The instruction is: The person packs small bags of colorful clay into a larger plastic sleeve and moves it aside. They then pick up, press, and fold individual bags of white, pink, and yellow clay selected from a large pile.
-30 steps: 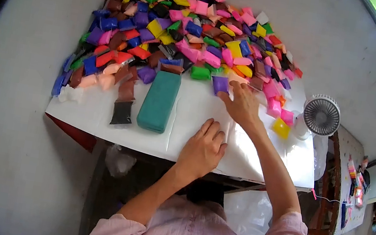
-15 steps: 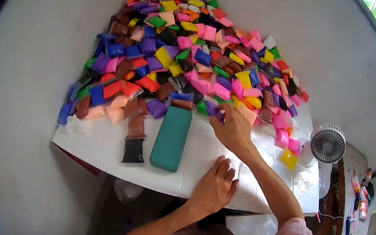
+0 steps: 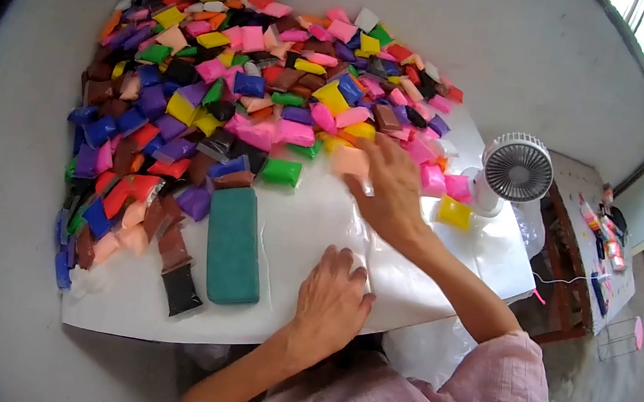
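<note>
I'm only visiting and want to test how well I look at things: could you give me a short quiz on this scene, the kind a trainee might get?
1. Which colour of packet is at the thumb and fingers of the right hand? (a) black (b) peach (c) blue
2. True or false: the left hand is apart from the teal case.
3. Fill in: in the picture, the packet just left of the teal case's near end is ____.

Key:
1. b, the peach packet
2. True
3. black
</note>
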A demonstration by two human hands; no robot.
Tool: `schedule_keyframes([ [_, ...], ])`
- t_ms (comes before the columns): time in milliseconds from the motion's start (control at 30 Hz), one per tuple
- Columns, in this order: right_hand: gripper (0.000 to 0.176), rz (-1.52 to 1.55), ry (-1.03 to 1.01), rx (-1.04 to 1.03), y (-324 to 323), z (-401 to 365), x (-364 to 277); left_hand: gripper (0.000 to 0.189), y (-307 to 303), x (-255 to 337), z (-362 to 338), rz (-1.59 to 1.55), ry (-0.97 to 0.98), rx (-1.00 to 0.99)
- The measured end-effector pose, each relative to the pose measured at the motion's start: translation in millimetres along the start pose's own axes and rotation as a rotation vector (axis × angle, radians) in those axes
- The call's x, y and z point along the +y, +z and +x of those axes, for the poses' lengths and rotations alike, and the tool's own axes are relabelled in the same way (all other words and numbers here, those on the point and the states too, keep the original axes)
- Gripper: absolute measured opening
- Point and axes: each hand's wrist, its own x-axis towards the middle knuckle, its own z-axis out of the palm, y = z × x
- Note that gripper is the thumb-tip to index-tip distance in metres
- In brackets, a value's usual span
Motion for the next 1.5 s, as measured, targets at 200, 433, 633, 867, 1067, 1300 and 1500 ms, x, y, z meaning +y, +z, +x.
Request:
schedule_keyframes([
  [200,0.046,-0.252,0.221,0.145,1.4,6.8,95.9,0.021,31.2,-7.5,58.2,0.180,0.081,0.041],
  [433,0.056,-0.153,0.778,-0.210,34.9,40.6,168.1,0.017,61.5,-39.8,104.1,-0.120,-0.009,0.267],
  [633,0.045,-0.155,0.695,-0.123,35.3,42.9,154.8,0.029,65.3,-41.2,105.7,-0.252,0.004,0.354],
  [867,0.031,0.103,0.248,0.237,-4.2,26.5,90.6,0.064,56.3,-37.1,104.8,-0.439,-0.048,0.423],
  [1067,0.043,0.908,0.389,-0.172,-49.8,-44.3,6.9,0.081,53.8,-33.3,103.2,-0.402,0.143,0.428],
  [1300,0.057,-0.339,0.305,-0.177,-68.6,-71.0,61.6,0.063,52.0,-31.6,99.1,-0.419,-0.203,0.391],
  [1500,0.072,-0.354,0.412,-0.305,-33.5,-59.0,78.4,0.054,54.8,-33.6,99.3,-0.407,-0.252,0.331],
])
